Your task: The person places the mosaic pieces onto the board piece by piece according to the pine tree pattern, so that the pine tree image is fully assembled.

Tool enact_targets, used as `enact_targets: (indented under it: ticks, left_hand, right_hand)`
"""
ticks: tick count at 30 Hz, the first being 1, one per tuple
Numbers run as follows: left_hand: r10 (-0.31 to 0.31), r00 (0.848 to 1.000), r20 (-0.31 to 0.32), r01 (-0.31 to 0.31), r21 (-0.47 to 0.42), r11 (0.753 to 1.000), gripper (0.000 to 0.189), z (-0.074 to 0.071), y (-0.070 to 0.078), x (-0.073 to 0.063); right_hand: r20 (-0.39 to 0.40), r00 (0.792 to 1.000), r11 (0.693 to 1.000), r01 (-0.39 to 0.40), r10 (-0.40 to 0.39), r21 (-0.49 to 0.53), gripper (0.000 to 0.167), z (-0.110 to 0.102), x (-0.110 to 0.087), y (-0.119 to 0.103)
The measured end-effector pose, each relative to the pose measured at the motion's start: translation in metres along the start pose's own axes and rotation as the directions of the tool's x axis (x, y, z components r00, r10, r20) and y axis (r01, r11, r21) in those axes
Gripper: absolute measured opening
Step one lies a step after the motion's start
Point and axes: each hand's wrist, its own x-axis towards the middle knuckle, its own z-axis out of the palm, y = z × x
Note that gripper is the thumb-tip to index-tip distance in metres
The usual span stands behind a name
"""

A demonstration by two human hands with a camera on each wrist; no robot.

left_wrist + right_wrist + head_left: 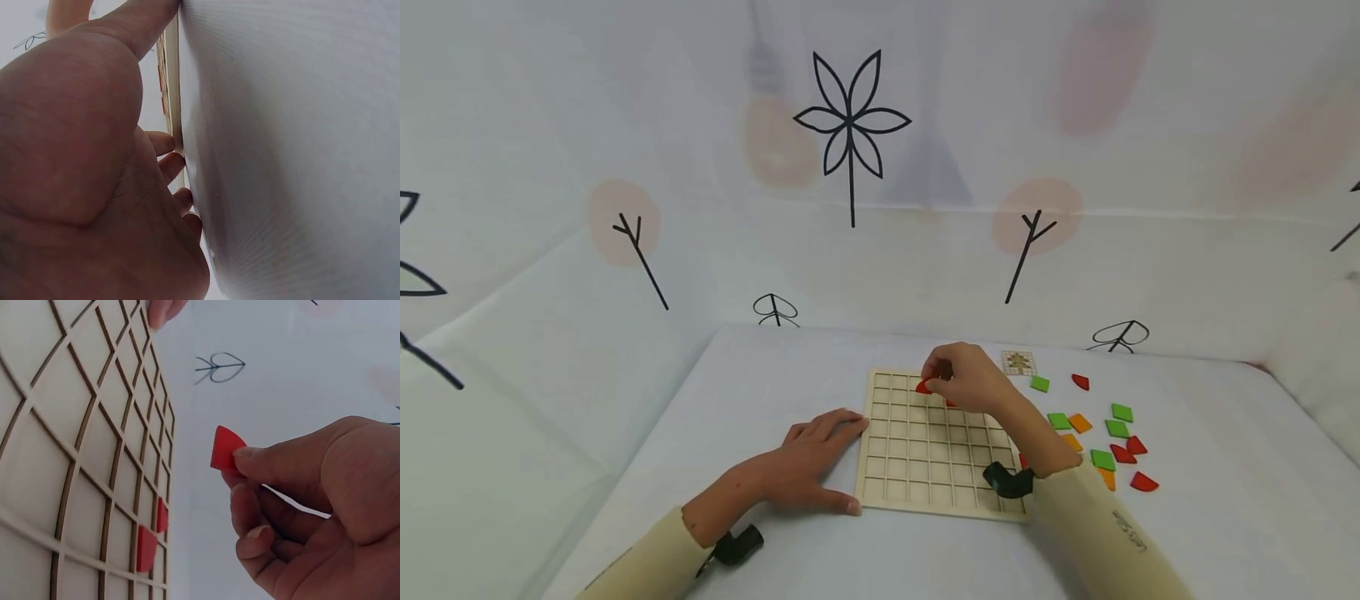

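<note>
At lower centre, your right hand [972,380] pinches a flat red quarter-round tile [922,387], seemingly for fine control, over the pale wooden gridded board [898,448] your wide-spread left hand [805,467] apparently steadies.
</note>
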Motion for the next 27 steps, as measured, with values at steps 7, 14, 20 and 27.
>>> enact_targets:
  ticks: [7,14,20,27]
  left_hand:
    - [-0.009,1.000,0.001,0.008,0.010,1.000,0.114,0.001,0.000,0.001]
    - [-0.015,1.000,0.008,0.015,0.002,1.000,0.113,-0.001,0.001,0.000]
    - [0.007,1.000,-0.005,-0.007,0.009,1.000,0.112,-0.001,0.001,-0.001]
    - [0.015,1.000,-0.012,-0.015,0.007,1.000,0.112,-0.001,0.001,-0.001]
  right_hand:
    - [-0.014,0.998,0.999,-0.053,0.053,-0.006,0.005,0.017,0.008,0.001]
    - [-0.023,0.999,0.998,-0.038,0.037,-0.056,0.009,0.030,0.012,0.008]
    - [-0.048,0.999,0.997,-0.029,0.025,-0.076,0.011,0.033,0.012,0.009]
    - [-0.065,0.998,0.995,-0.032,0.026,-0.093,0.009,0.035,0.012,0.009]
